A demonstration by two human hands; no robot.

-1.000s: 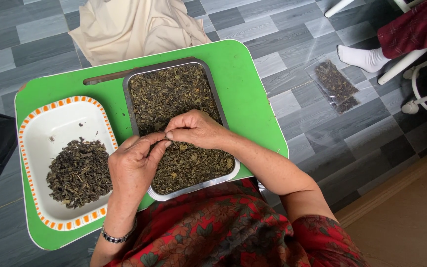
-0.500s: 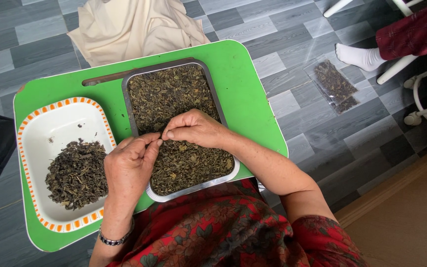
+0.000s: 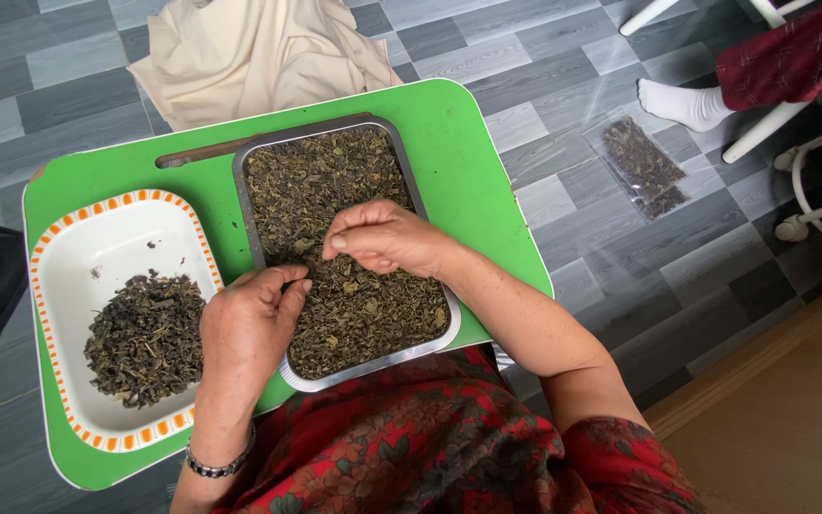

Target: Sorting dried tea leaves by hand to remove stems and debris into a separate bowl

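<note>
In the middle of the frame, the person's right hand (image 3: pixel 387 238) hovers over a shiny metal tray (image 3: pixel 257 249) full of dried green-brown leaves (image 3: pixel 321 176), with its fingers pinched close together. Whether a leaf is between them cannot be told. The left hand (image 3: pixel 251 328) sits just to the lower left, at the tray's left rim, with its fingers curled in, nearly touching the right fingertips. The tray's long side runs from the top to the bottom of the frame. At the left, a white dish with an orange edge (image 3: pixel 116 243) holds a smaller, darker pile of leaves (image 3: pixel 145 338). Both sit on a bright green table (image 3: pixel 473 167).
</note>
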